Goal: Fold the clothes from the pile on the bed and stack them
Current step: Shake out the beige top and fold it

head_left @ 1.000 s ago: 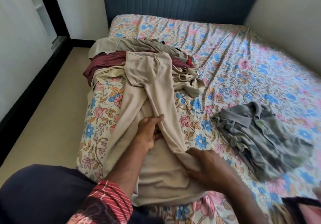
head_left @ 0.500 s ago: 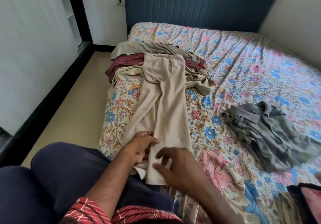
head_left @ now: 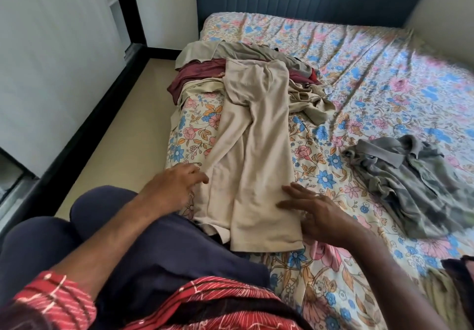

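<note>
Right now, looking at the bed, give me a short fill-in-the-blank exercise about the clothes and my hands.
1. The long garment laid out between the two hands is ____ in colour.
2. The crumpled grey shirt lies to the ____ of the beige trousers.
3. The left hand and the right hand both have ____ fingers.
4. The bedsheet has a ____ pattern.

Missing words: beige; right; open; floral

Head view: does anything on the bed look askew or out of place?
Mildly. The beige trousers lie lengthwise with their top end draped over the unfolded pile, and the two legs are not lined up at the hem. A grey shirt lies crumpled apart on the bedsheet. No damage shows.
</note>
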### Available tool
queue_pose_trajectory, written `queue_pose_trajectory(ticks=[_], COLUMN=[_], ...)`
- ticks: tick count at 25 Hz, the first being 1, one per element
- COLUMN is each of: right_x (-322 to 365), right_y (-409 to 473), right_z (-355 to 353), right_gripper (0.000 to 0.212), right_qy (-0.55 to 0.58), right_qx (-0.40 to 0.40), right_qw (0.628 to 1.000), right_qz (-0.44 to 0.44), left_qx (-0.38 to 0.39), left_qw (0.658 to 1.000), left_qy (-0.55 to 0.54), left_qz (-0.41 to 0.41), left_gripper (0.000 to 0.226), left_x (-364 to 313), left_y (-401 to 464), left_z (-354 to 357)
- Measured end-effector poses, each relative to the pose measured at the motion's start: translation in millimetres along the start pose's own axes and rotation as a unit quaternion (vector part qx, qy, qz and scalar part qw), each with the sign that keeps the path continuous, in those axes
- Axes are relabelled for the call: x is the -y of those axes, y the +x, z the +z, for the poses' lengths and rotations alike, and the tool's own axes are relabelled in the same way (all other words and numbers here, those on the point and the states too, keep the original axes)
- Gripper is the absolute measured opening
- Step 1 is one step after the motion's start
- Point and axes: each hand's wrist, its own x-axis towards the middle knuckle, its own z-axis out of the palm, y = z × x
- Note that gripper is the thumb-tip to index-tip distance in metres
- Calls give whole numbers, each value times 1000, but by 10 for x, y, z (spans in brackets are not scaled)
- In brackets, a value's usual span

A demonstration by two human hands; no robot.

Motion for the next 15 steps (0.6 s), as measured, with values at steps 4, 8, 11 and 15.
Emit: queue_pose_trajectory(ticks=[4, 8, 11, 15], right_x=[-153, -182, -218, -152], right_y=[136, 203, 248, 425], right_z=[57, 151, 160, -286], right_gripper=[67, 59, 55, 30], right_qy=[-23, -20, 25, 269], right_qx=[-11, -2, 29, 83], right_qw=[998, 995, 996, 959], right_qz=[-62, -97, -82, -43], left_qx=[90, 15, -45, 118], left_qw=[952, 917, 913, 938], left_qy=[228, 252, 208, -321], left_qz=[182, 308, 347, 55], left_gripper=[84, 81, 51, 32], left_x=[178, 235, 278, 245], left_y=[111, 183, 175, 263], left_z=[163, 276, 432, 344])
